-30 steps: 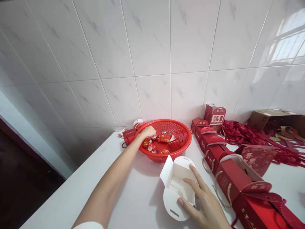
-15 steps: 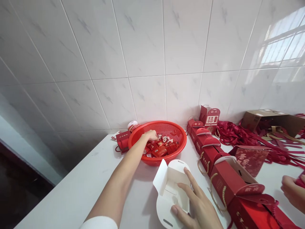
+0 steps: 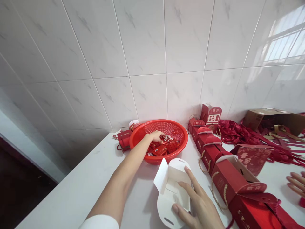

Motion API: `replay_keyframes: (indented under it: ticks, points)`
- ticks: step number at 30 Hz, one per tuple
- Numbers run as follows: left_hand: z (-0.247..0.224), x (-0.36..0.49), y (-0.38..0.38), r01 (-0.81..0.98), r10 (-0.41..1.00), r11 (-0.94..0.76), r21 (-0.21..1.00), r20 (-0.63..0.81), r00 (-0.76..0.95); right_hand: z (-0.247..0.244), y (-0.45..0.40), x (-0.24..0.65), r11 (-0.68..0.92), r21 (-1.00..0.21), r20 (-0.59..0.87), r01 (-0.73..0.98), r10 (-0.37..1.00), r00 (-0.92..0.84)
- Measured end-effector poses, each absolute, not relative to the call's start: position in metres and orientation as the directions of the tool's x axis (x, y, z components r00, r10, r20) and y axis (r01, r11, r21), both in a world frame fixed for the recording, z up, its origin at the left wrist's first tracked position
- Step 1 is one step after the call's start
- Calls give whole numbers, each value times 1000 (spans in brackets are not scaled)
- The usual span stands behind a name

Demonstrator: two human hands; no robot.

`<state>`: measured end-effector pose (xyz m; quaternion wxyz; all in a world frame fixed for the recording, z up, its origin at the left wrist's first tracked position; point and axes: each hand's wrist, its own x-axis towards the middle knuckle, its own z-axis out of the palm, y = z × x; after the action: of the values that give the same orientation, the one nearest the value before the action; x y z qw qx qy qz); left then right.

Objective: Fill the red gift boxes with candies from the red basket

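Note:
My left hand [image 3: 156, 136] reaches into a red plastic basket [image 3: 182, 148], its fingers curled down on a wrapped candy among several red and white wrapped sweets [image 3: 159, 150]. The fingertips are partly hidden there. In front of the basket, my right hand [image 3: 199, 200] grips an open paper gift box [image 3: 164, 203] by its side, thumb and fingers at the rim and inside. The box's white inner walls and spread flaps face up, and no sweets show in it.
Red gift boxes with rope handles [image 3: 221, 178] form a row along the right. Behind them lie red ribbons [image 3: 234, 132] and a cardboard carton [image 3: 252, 121]. More red packaging [image 3: 124, 140] lies left of the basket. Another person's hand [image 3: 296, 183] is at the right edge.
My left hand has shifted slightly right and deeper among the sweets. My right hand keeps its hold on the box. The other person's hand at the right has opened its fingers.

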<state>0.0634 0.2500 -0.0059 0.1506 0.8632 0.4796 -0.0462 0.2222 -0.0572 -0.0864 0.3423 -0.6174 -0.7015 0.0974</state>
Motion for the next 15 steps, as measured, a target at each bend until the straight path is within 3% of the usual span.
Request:
replay_keyframes:
  ticks: [10,15]
  points:
    - [3,52,243,840,855,-356,409,-220,469,-93,-55,223,238,-560,403,794,915,10]
    - [17,44,235,624,877,-254,739,-95,470,-94,-55,222,239,-551,393,799,920,-4]
